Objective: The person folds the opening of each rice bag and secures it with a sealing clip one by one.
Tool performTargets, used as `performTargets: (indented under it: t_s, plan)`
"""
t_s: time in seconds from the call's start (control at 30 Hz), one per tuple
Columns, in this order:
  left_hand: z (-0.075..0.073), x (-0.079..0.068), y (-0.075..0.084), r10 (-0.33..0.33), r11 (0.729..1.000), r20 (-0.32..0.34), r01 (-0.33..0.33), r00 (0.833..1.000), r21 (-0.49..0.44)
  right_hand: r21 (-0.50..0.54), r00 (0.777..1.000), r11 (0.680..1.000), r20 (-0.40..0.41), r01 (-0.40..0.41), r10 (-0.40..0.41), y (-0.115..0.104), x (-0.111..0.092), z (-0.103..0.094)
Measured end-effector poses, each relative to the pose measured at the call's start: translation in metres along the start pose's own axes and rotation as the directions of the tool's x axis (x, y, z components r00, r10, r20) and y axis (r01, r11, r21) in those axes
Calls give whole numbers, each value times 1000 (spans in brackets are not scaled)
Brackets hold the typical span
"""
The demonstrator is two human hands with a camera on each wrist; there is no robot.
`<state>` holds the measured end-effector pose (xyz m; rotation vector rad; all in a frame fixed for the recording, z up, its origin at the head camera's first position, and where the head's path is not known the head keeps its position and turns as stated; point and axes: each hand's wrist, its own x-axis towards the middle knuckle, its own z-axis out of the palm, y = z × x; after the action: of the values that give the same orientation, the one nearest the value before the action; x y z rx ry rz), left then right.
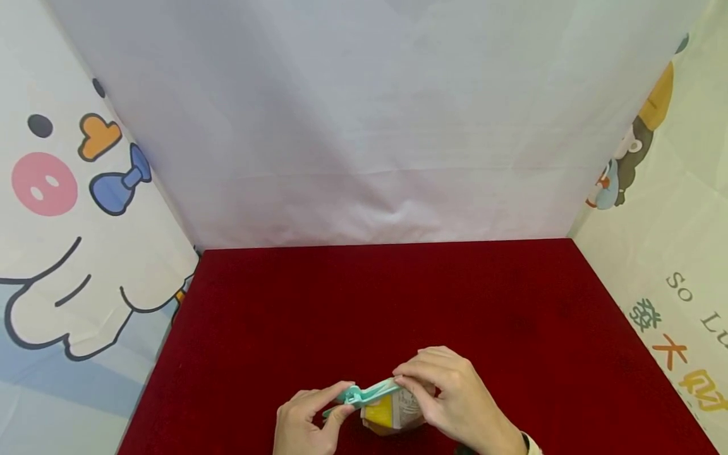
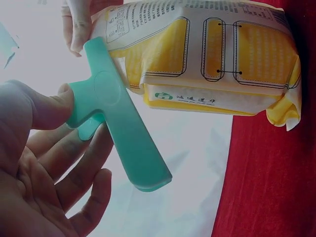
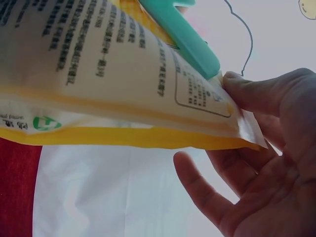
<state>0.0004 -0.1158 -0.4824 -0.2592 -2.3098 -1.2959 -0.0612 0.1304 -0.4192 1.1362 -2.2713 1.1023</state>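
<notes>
A teal bag clip (image 1: pixel 372 393) lies across the top edge of a yellow and white printed food bag (image 1: pixel 392 414), just in front of me. My left hand (image 1: pixel 309 422) pinches the clip's handle between thumb and fingers, as the left wrist view shows with the clip (image 2: pixel 129 133) slanting beside the bag (image 2: pixel 197 74). The bag's top corner is pinched by my right hand (image 3: pixel 261 158), near one end of the clip (image 3: pixel 195 47). Whether the clip's arms are fully closed over the bag I cannot tell.
A dark red table surface (image 1: pixel 375 303) lies beneath the hands. Behind it hangs a pale cloth backdrop (image 1: pixel 364 126), with cartoon-printed side panels (image 1: pixel 51 253) at left and right.
</notes>
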Motion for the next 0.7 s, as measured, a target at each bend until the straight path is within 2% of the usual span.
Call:
performTargets:
  t_s: [0.17, 0.4, 0.5, 0.6, 0.7]
  plan:
    - [3, -1, -1, 24, 1000, -33, -23, 999, 21, 7, 1000, 1000, -7, -11, 11, 0, 0, 1]
    - [8, 0, 0, 53, 998, -53, -54, 997, -18, -17, 997, 1000, -70, 11, -12, 3, -1, 0]
    - [8, 1, 0, 57, 998, -55, -59, 997, -29, -1, 998, 1000, -63, -6, 6, 3, -2, 0]
    - [8, 1, 1, 37, 998, -38, -39, 999, -43, 19, 998, 999, -47, -44, 45, 3, -4, 0]
    - [8, 1, 3, -18, 996, 2, 19, 1000, -89, 26, 997, 997, -31, -69, 70, 2, -5, 0]
